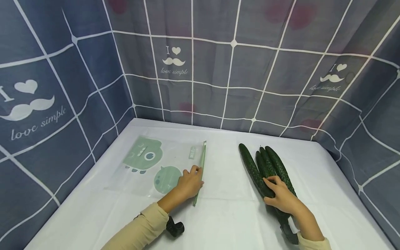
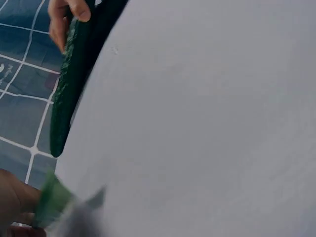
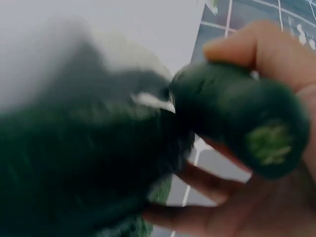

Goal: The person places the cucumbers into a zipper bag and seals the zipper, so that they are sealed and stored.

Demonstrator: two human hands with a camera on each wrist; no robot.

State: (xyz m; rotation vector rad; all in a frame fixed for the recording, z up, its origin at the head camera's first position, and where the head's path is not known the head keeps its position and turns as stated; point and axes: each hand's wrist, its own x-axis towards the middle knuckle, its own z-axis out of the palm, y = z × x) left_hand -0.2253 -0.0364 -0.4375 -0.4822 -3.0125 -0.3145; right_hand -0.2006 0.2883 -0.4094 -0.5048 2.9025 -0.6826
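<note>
A clear plastic zip bag (image 1: 118,178) with green cartoon monster prints lies flat on the left of the white table. My left hand (image 1: 190,182) pinches the green strip (image 1: 203,152) along its right edge; in the left wrist view this green edge (image 2: 55,197) shows beside the fingers. To the right, several dark green cucumbers (image 1: 278,163) lie side by side. My right hand (image 1: 281,196) grips the leftmost cucumber (image 1: 251,166), thumb on its near left side. In the right wrist view, the hand curls round a cucumber (image 3: 222,98) whose cut-looking end faces the camera.
The white tablecloth (image 1: 225,173) stretches between the bag and the cucumbers. Blue-grey curtains (image 1: 212,62) with white grid lines enclose the table at the back and sides. A black wrist device (image 1: 175,227) sits under the left forearm.
</note>
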